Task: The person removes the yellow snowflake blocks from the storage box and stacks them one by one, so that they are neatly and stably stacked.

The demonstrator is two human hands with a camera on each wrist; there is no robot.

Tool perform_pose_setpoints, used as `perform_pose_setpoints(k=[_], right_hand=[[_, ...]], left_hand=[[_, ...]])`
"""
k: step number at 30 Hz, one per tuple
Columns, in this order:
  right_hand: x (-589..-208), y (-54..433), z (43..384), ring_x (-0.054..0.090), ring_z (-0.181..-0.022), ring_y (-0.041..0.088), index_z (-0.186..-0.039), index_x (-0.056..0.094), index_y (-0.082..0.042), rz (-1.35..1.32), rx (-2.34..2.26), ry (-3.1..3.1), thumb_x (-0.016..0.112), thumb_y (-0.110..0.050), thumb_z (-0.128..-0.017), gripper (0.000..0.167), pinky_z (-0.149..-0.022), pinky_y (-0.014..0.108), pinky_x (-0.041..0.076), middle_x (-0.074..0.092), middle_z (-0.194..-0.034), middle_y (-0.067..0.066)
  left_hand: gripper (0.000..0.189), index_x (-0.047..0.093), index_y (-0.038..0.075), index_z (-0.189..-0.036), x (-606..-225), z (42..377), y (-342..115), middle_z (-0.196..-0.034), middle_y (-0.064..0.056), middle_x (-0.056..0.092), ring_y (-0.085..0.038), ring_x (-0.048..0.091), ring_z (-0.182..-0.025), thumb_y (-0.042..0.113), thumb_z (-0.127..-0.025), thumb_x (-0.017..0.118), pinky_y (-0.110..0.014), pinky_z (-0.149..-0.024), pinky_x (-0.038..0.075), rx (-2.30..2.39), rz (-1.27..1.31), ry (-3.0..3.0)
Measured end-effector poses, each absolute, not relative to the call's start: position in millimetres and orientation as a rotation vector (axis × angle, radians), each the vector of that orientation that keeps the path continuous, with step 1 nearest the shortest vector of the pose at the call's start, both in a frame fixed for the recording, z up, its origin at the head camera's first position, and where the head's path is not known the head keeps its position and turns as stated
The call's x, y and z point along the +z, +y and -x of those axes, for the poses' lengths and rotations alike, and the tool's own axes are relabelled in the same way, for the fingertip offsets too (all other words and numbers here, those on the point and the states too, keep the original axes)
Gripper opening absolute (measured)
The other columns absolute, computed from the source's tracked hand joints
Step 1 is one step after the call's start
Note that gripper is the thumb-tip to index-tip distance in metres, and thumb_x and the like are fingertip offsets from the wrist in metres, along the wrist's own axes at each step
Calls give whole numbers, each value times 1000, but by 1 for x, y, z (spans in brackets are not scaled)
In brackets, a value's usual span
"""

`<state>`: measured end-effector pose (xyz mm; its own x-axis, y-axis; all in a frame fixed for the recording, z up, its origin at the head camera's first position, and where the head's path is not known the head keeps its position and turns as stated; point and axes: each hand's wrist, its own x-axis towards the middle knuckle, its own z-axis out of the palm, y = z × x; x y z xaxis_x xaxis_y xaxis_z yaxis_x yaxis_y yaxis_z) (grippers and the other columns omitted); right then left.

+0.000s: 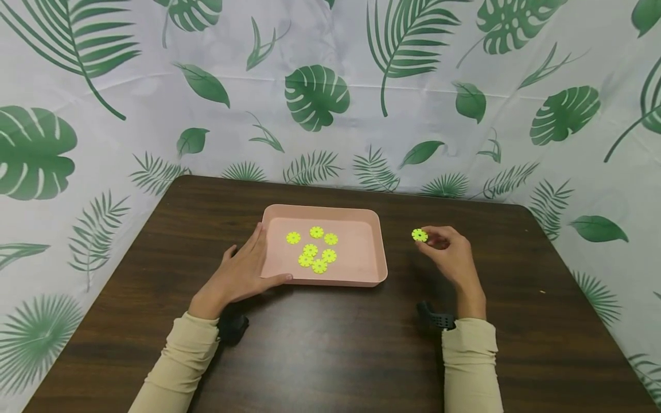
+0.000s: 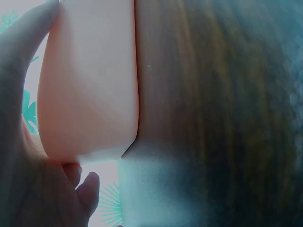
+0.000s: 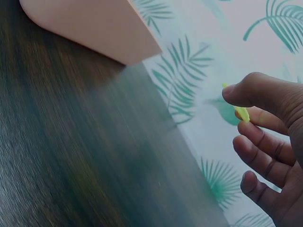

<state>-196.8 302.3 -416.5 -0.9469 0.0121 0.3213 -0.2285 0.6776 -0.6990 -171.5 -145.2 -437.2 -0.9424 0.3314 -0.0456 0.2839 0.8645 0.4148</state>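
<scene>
A shallow pink tray (image 1: 356, 246) sits on the dark table, and several yellow notched plastic discs (image 1: 329, 256) lie flat in its left and middle part. My left hand (image 1: 241, 272) rests against the tray's near left corner, its fingers straight along the left side and its thumb along the front rim. In the left wrist view, the thumb reaches up to the rim beside the pink tray wall (image 2: 90, 85). To the right of the tray, my right hand (image 1: 453, 255) pinches one yellow notched disc (image 1: 419, 235) between thumb and fingertips, raised above the table.
The dark wood table (image 1: 330, 350) stretches out around the tray. A white cloth with green leaf prints (image 1: 320, 97) hangs behind and beside it. Black wrist straps (image 1: 233, 328) sit at both cuffs. A tiny pale speck (image 1: 542, 292) lies on the table at right.
</scene>
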Motion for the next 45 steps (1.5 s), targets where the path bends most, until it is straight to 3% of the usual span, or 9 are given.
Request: perform_pose_setpoints(k=[17, 21, 25, 32, 45], right_hand=[[-424, 326, 191, 59, -86, 7, -119, 72, 5, -87, 1128, -2650, 79, -8, -91, 32, -72, 6, 45, 66, -107, 21], [-426, 330, 191, 58, -84, 7, -118, 73, 6, -68, 1102, -2677, 80, -11, -91, 32, -70, 11, 44, 67, -105, 21], [-431, 334, 192, 58, -85, 15, -117, 73, 4, -54, 1067, -2739, 80, -15, -92, 32, -73, 19, 43, 67, -102, 19], [-440, 336, 194, 58, -88, 26, -121, 71, 5, -25, 1062, -2859, 77, -16, -95, 35, -72, 31, 45, 63, -110, 21], [-444, 339, 192, 54, -80, 24, -125, 69, 7, 30, 1108, -2916, 77, -15, -94, 39, -64, 31, 45, 57, -112, 23]], left_hand=[[122, 3, -1, -164, -435, 171, -144, -172, -17, -2, -33, 13, -158, 78, -87, 56, -78, -112, 17, 630, -480, 2909], [122, 3, 0, -165, -435, 171, -144, -172, -17, -2, -33, 13, -158, 78, -87, 56, -78, -112, 17, 629, -476, 2910], [122, 3, 0, -165, -436, 171, -144, -172, -17, -2, -33, 13, -158, 77, -87, 57, -78, -112, 17, 631, -474, 2911], [123, 2, 0, -165, -438, 172, -144, -172, -16, -3, -33, 13, -158, 77, -87, 57, -78, -112, 17, 633, -475, 2910], [122, 2, 1, -165, -437, 172, -144, -173, -15, -3, -31, 10, -159, 79, -87, 56, -76, -112, 18, 617, -482, 2905]])
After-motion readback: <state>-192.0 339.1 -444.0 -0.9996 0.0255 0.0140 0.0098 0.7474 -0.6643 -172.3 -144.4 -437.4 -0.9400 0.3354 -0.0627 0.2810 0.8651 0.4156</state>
